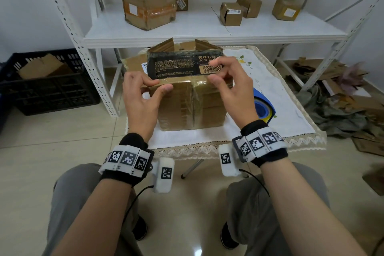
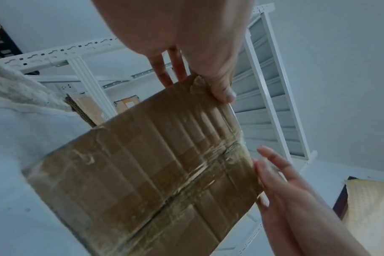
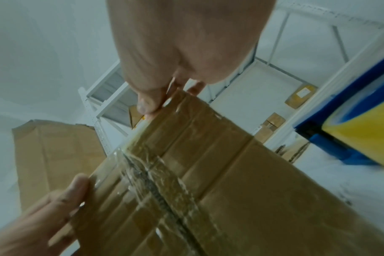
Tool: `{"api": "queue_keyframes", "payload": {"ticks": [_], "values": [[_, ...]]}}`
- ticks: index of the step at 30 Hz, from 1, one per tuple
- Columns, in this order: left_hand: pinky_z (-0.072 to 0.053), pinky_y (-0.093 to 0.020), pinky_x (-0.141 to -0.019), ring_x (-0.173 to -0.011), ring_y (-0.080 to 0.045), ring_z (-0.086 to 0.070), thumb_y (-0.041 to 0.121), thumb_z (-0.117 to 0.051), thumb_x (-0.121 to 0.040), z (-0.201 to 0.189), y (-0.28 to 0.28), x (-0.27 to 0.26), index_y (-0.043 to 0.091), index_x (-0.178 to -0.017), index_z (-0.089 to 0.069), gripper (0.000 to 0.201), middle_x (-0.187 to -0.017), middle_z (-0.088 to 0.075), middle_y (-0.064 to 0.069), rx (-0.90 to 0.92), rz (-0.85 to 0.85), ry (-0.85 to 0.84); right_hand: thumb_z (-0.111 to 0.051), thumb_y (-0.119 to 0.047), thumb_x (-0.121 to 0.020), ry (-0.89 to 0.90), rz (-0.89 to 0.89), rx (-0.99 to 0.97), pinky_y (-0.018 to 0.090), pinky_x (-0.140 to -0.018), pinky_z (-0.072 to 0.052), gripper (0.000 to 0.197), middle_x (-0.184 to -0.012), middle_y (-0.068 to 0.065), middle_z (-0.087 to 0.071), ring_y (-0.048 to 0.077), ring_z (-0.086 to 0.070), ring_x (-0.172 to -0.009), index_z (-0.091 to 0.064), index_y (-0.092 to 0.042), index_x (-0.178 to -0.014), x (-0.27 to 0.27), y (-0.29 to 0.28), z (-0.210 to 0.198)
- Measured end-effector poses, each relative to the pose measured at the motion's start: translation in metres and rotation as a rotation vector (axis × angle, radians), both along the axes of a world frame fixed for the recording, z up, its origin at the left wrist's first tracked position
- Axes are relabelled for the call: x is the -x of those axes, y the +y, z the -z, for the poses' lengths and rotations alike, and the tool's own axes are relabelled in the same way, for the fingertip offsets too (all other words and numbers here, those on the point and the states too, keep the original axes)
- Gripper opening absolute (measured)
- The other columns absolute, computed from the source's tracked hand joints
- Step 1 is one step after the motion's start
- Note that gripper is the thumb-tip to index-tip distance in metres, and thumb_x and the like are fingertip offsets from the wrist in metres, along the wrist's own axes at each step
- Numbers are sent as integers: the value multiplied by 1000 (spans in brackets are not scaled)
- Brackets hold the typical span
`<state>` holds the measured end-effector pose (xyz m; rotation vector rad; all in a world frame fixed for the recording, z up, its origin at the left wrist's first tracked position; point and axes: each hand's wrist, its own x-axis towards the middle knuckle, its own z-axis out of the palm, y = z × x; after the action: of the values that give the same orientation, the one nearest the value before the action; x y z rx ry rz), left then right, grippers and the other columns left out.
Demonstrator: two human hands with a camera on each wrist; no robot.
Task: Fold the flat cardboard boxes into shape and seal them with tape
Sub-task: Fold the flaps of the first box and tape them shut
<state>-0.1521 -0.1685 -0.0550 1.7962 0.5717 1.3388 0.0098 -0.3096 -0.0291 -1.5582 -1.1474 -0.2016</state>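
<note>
Both hands pinch the brown taped cardboard box (image 1: 187,102) at its top near edge: left hand (image 1: 143,97) leftward, right hand (image 1: 234,89) rightward, taped seam between them.

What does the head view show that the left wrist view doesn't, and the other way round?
Only the head view shows the black printed panel with a barcode on the box's upper face, the blue tape dispenser at its right, the black crate on the floor and the parcels on the shelf.

Only the left wrist view shows the wrinkled clear tape along the brown face's seam up close.

Both show the box, with the left hand and right hand pinching its upper edge.
</note>
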Motion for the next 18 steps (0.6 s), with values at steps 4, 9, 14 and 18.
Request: {"api": "queue_keyframes", "payload": {"ticks": [4, 9, 14, 18], "values": [[-41, -16, -83, -93, -8, -50, 28, -63, -99, 3, 0, 3, 15, -85, -53, 22, -101, -48, -8, 3, -25, -9, -54, 8, -97, 46, -46, -22, 25, -100, -46, 28, -99, 1, -75, 9, -70, -105, -56, -2, -123, -2, -15, 4], [-43, -16, -85, -97, -7, -54, 28, -66, -98, 6, 4, 6, 26, -89, -56, 13, -105, -51, -7, 17, 26, -9, -54, 12, -93, 135, -32, -100, 43, -103, -51, 38, -110, 2, -68, 16, -66, -110, -55, -5, -127, 3, -17, 7], [-46, -18, -89, -106, -17, -58, 23, -73, -92, 8, 7, 9, 25, -92, -62, 12, -111, -54, -14, 55, 80, -35, -69, 3, -87, 250, 4, -149, 44, -97, -56, 38, -92, -2, -64, 18, -66, -99, -56, -15, -119, -6, -20, 3], [-43, -12, -87, -103, -13, -55, 17, -74, -90, 4, 7, 6, 30, -86, -61, 19, -109, -53, -19, 62, 72, -52, -75, 3, -83, 314, 3, -144, 41, -97, -55, 40, -73, -10, -62, 18, -69, -101, -57, -13, -115, -15, -19, 2]]}}
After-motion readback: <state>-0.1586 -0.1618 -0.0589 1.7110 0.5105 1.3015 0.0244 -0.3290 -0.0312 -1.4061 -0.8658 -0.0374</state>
